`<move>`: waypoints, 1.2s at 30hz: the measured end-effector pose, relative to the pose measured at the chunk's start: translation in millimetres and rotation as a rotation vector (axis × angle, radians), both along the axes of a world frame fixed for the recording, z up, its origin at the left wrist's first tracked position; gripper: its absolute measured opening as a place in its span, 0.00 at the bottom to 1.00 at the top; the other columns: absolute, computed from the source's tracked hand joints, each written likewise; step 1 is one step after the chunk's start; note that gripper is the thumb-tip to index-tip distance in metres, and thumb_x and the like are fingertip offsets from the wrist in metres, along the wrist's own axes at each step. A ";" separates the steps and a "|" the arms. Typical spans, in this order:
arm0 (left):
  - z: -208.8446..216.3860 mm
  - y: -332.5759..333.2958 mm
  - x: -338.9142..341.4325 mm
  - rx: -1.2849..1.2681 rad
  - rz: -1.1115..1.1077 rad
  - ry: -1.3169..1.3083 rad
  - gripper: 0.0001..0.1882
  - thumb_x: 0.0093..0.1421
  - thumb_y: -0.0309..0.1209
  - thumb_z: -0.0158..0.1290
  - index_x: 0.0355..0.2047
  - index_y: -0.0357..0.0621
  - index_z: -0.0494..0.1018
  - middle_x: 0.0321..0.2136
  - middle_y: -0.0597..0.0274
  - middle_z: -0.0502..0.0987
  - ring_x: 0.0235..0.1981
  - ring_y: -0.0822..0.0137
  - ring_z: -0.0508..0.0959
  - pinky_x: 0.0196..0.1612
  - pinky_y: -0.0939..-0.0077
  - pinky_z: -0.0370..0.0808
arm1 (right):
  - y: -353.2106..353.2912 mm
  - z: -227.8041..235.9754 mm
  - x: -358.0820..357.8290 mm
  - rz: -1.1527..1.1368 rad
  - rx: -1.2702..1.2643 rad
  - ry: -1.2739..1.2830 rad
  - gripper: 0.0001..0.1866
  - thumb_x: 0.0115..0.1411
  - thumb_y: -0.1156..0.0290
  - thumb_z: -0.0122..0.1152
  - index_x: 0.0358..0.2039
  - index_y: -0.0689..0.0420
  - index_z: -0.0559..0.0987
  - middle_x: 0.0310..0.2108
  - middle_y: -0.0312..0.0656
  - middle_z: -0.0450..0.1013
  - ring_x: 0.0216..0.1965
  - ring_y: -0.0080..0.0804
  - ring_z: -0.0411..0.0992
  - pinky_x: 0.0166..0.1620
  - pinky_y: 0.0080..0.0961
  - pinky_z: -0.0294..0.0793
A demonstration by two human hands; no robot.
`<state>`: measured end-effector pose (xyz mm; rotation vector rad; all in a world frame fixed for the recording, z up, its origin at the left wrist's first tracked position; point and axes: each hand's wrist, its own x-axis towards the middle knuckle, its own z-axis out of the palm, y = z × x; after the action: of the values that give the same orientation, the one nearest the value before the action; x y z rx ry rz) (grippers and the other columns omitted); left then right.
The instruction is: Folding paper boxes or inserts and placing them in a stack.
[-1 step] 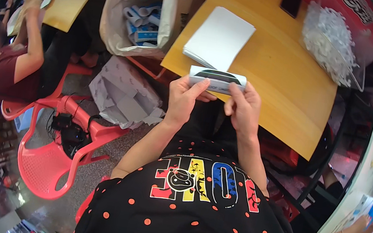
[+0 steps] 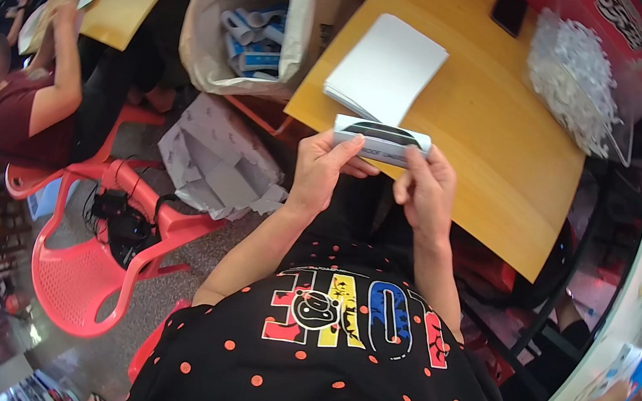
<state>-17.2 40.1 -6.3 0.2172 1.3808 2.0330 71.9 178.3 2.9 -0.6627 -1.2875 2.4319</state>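
A white rolled sheet [image 2: 382, 136] with a black curved print lies level between my hands, just over the near edge of the yellow wooden table [image 2: 485, 144]. My left hand [image 2: 322, 171] grips its left end, thumb along the front and fingers underneath. At the right end, my right hand [image 2: 429, 194] holds it with the thumb and bent fingers. Right behind the roll, a stack of white sheets [image 2: 387, 66] rests on the table near its left edge.
Left of the table stands a pale sack [image 2: 194, 41] containing blue-and-white rolls [image 2: 258, 61]. A crumpled grey-white bag [image 2: 218, 152] and a pink chair [image 2: 78, 287] are nearby. A phone [image 2: 509, 10] and a bag of white pieces [image 2: 574, 82] occupy the far right. People sit at both sides.
The whole view has shifted slightly, so the table and sack appear a little farther right. Both hands keep the same hold on the rolled sheet.
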 end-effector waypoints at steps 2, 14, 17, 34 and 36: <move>-5.2 -8.5 -8.6 0.113 -0.071 -0.124 0.17 0.66 0.35 0.43 0.41 0.32 0.73 0.33 0.50 0.79 0.27 0.62 0.82 0.30 0.78 0.78 | 9.0 -0.3 5.9 0.063 -0.055 -0.023 0.08 0.63 0.71 0.53 0.36 0.65 0.73 0.20 0.36 0.69 0.11 0.16 0.62 0.14 0.13 0.58; -14.5 -78.2 -31.5 -0.107 0.049 -0.102 0.05 0.54 0.27 0.60 0.26 0.38 0.77 0.17 0.68 0.73 0.14 0.79 0.72 0.16 0.89 0.63 | 12.0 -4.5 0.3 0.356 0.454 -0.067 0.17 0.64 0.65 0.52 0.24 0.64 0.77 0.19 0.32 0.67 0.20 0.15 0.62 0.26 0.15 0.59; -1.2 -85.1 -54.7 -0.120 0.331 -0.079 0.07 0.55 0.27 0.59 0.22 0.41 0.75 0.16 0.68 0.73 0.11 0.77 0.70 0.14 0.89 0.62 | 12.1 -0.8 -7.1 0.170 0.229 0.013 0.17 0.65 0.65 0.48 0.33 0.66 0.79 0.27 0.34 0.76 0.23 0.16 0.67 0.28 0.13 0.63; -43.0 -75.6 -76.8 -0.199 0.287 0.073 0.15 0.61 0.27 0.52 0.46 0.32 0.71 0.41 0.54 0.76 0.39 0.68 0.77 0.39 0.77 0.77 | 28.9 -38.6 -42.6 -0.017 1.782 0.096 0.11 0.53 0.79 0.56 0.38 0.63 0.76 0.43 0.45 0.74 0.37 0.36 0.74 0.39 0.29 0.71; -43.1 -71.2 -68.3 -0.193 0.403 0.122 0.11 0.61 0.27 0.52 0.42 0.33 0.74 0.38 0.55 0.77 0.38 0.69 0.78 0.38 0.79 0.77 | 31.1 -41.1 -44.3 -0.088 1.747 0.161 0.11 0.51 0.80 0.57 0.37 0.63 0.76 0.41 0.45 0.75 0.36 0.36 0.74 0.38 0.28 0.72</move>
<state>-85.5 -31.0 -49.4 -0.0270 1.8035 2.2135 27.7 209.4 -38.3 0.0355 -2.3858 0.5425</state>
